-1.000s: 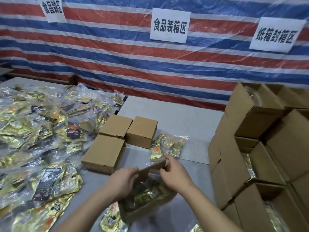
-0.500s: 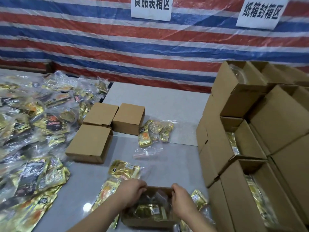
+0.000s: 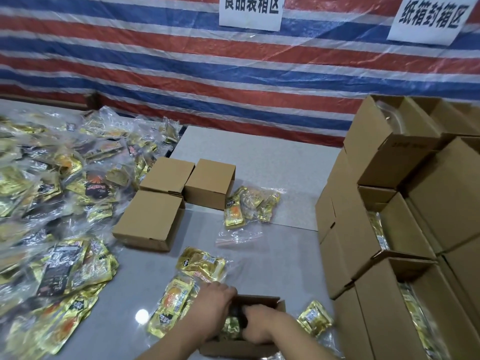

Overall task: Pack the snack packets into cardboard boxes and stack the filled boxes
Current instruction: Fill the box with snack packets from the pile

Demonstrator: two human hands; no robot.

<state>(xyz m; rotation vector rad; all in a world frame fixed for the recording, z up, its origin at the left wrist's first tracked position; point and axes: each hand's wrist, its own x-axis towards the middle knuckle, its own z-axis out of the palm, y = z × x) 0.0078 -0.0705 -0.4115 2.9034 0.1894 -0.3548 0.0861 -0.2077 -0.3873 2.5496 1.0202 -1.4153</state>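
A small open cardboard box (image 3: 259, 300) sits at the near edge of the grey table (image 3: 259, 157), with gold snack packets (image 3: 231, 329) inside it. My left hand (image 3: 211, 306) lies over the box's left rim, and its fingers curl down into the box. My right hand (image 3: 259, 327) reaches in from the right and presses on the packets; its fingertips are hidden inside. Loose gold packets lie close around the box: one on its left (image 3: 174, 307), one beyond it (image 3: 202, 263) and one on its right (image 3: 315, 320).
Three closed small boxes (image 3: 150, 219) (image 3: 167, 174) (image 3: 210, 183) stand mid-table beside a clear bag of packets (image 3: 249, 206). A big heap of bagged packets (image 3: 52, 203) fills the left. Stacked open filled boxes (image 3: 384, 229) wall off the right. A striped tarp (image 3: 181, 74) hangs behind.
The box has come down from tilted in my hands to flat on the table near me. My hands moved from its edges into it. The view has tipped downward.
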